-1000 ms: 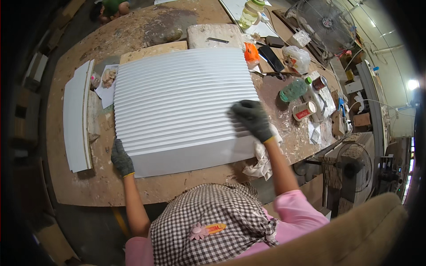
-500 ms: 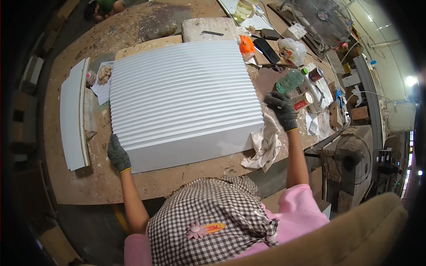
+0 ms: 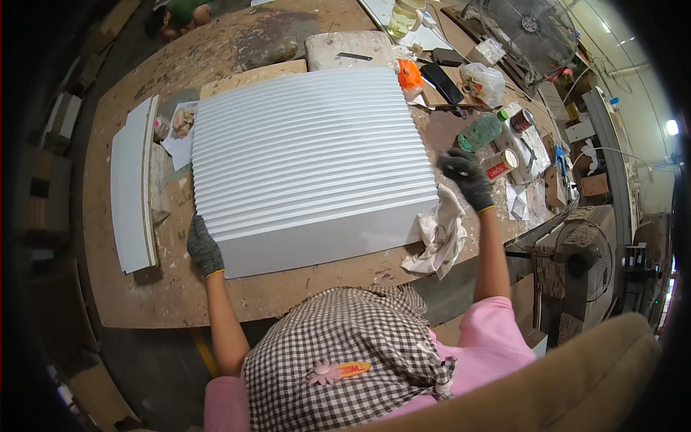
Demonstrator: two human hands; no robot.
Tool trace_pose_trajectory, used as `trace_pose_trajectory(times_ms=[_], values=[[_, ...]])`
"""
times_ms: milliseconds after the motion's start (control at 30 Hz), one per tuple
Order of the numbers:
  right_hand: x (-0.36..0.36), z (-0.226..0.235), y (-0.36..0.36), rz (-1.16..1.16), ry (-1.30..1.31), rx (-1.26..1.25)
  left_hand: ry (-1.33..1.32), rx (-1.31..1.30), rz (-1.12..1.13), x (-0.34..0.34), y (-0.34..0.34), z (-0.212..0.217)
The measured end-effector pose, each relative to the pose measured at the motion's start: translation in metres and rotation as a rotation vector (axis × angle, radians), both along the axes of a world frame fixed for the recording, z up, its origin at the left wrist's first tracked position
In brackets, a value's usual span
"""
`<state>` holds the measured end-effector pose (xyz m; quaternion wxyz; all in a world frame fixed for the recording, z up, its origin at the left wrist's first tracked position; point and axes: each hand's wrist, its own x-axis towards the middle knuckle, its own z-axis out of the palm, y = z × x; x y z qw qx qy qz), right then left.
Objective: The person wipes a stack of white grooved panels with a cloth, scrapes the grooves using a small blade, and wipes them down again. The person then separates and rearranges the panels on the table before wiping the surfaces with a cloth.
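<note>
**Gloved hands at a ribbed white panel on a workshop bench**

At the far left of the frame a narrow white board [image 3: 132, 198] lies along the edge of the wooden bench [image 3: 129, 302], set aside and well apart from the hands. Just right of it, in the lower left of centre, the left hand [image 3: 204, 248] in a dark knitted glove rests on the near left corner of the ribbed white panel [image 3: 309, 162], fingers laid flat and pressing down rather than pinching, apparently to keep the panel from sliding. The panel fills the middle of the frame, lying flat on the bench with its ribs running across.

At its lower right corner a crumpled white rag [image 3: 440, 237] lies touching the panel's edge, handy for wiping. Further right, the right hand [image 3: 466, 175], also gloved, is off the panel, fingers loosely curled and holding nothing I can make out, near a roll of tape [image 3: 502, 163] and a green bottle [image 3: 480, 132] among the clutter in the upper right.
</note>
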<state>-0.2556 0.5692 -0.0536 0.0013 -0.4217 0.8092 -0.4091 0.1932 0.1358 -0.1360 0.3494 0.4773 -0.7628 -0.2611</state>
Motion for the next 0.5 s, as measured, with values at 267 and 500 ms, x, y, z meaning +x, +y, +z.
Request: trace_pose_trajectory(times_ms=[267,500], values=[[0.070,0.018,-0.078,0.337,0.033,0.046,0.091,0.187,0.114,-0.006,0.010,0.016],[0.238,0.014,-0.293,0.546,0.125,-0.073,-0.148,-0.137,-0.009,0.009,-0.004,-0.005]])
